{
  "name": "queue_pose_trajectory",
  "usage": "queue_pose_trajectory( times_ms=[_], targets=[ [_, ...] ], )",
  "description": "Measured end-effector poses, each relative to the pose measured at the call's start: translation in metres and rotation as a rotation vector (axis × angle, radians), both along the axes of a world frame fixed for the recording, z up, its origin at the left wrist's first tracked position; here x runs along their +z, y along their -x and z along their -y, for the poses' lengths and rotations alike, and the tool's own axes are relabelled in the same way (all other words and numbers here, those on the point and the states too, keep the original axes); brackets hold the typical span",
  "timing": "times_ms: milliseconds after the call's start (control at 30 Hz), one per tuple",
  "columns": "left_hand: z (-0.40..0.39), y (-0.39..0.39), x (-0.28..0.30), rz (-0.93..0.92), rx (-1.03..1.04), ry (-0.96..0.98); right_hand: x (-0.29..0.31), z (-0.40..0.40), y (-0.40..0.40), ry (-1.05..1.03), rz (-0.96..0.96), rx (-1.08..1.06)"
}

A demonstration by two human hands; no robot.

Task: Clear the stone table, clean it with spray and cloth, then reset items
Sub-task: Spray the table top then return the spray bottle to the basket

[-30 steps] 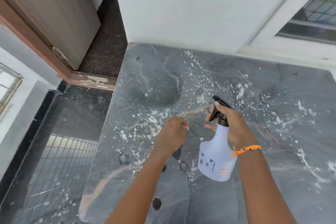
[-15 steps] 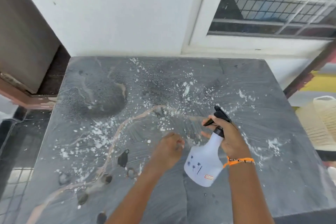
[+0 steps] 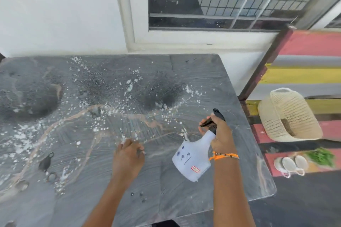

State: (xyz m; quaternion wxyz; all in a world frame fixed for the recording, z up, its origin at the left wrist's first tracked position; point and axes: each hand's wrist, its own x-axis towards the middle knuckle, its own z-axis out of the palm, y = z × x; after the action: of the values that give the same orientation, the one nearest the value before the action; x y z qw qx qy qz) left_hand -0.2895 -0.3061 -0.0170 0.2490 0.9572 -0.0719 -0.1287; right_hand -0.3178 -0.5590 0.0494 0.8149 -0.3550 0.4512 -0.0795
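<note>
White spray bottle (image 3: pixel 192 156) gripped by right hand (image 3: pixel 219 134) (nozzle aimed forward-left over tabletop (image 3: pixel 212 72)); left hand (image 3: pixel 128 156) loosely curled, seemingly empty.

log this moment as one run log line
step: spraying | right hand: holds spray bottle | left hand: curled on stone table | cloth: unseen | table: wet patches

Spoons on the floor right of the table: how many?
2, side by side by the greens: left spoon, right spoon. Neither is on the table. More may lie out of frame.
</note>
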Motion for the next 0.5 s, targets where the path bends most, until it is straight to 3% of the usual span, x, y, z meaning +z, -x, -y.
queue_pose_trajectory(
  times_ms=[100,200,333,500],
  targets=[
    [-0.005,0.003,-0.002,-0.014,0.018,0.018,-0.006,0.010,0.007,-0.074,0.002,-0.081],
    [-0.010,0.011,0.001,0.007,0.020,0.086,-0.009,0.005,0.012,-0.114,0.002,0.020],
    [-0.027,0.027,0.010,0.054,0.032,0.100,-0.007,-0.031,0.008,-0.044,-0.005,0.385],
    [-0.090,0.069,0.016,0.078,0.187,0.039,-0.005,-0.142,0.015,0.091,-0.021,0.911]
  ],
)
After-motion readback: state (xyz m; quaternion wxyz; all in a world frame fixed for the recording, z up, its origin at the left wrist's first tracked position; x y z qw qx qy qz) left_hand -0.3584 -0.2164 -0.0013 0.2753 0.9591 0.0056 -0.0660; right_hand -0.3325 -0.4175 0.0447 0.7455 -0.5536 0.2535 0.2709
